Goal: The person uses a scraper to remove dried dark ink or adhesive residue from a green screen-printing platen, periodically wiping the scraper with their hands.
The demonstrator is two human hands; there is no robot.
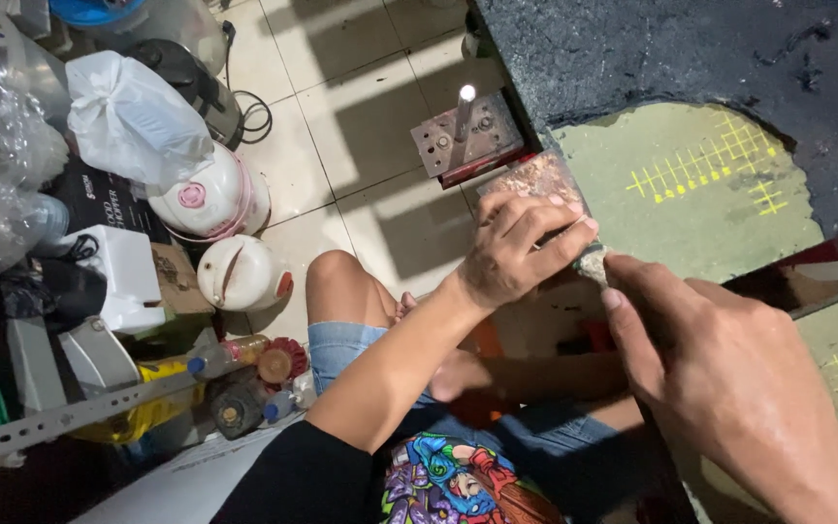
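from the head camera, the left hand (514, 254) presses a speckled pinkish slab (535, 177) onto the green cutting mat (691, 194) at the bench edge while the right hand (729, 378) pinches a small grey block (593, 264) against it — seemingly mid-rub, needing steady pressure — contact hidden beneath the fingers.

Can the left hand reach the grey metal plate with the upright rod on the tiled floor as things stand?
Probably yes. The left hand rests on a brownish flat piece at the bench edge, and the grey metal plate with the upright rod lies just beyond it, with nothing visible between. The hand would first have to let go.
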